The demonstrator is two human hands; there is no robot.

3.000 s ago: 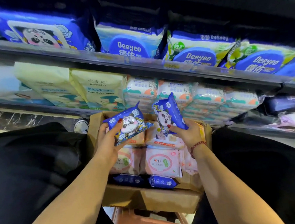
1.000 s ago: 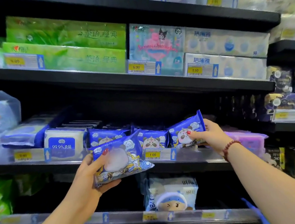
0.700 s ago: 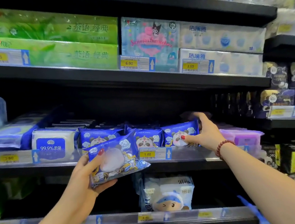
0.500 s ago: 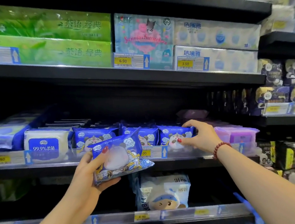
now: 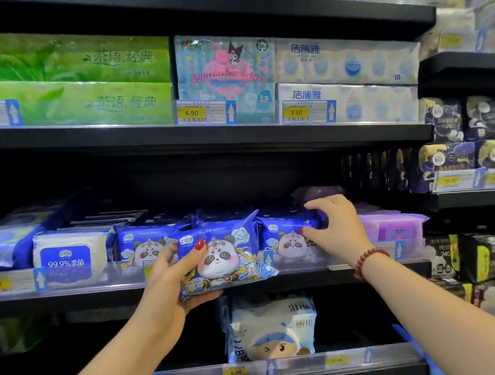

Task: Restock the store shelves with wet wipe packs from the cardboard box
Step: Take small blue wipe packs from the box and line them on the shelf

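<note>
Panda wipes going onto the middle shelf

Shelving is the step in hand, to my eye. The person stands facing the black metal store shelf (image 5: 212,287) and works with both hands at its front edge. The left hand (image 5: 170,279) holds a blue plastic wet wipe pack printed with a panda (image 5: 225,257) just in front of the shelf lip, tilted a little, not yet set down. Its fingers are closed round the pack's left end: the thumb with a red nail lies on the printed face, and the other fingers curl under the lower edge.

The right hand (image 5: 335,230), with a red bead bracelet (image 5: 370,259) at the wrist, reaches over the clear price rail to a second blue panda pack (image 5: 288,237) that already stands on the shelf, at the right end of the row of same-printed packs (image 5: 147,245). Its fingers are bent over that pack's top right corner and touch it. Whether they grip it or only steady it, I cannot tell.

A lilac plastic wipes pack (image 5: 391,227) sits just to the right of that hand, so the row has little room that way. The next move, I judge, calls for lifting the held pack over the rail and standing it in front of or on top of the row, face outward, while the right hand draws clear. The cardboard box is out of sight.
</note>
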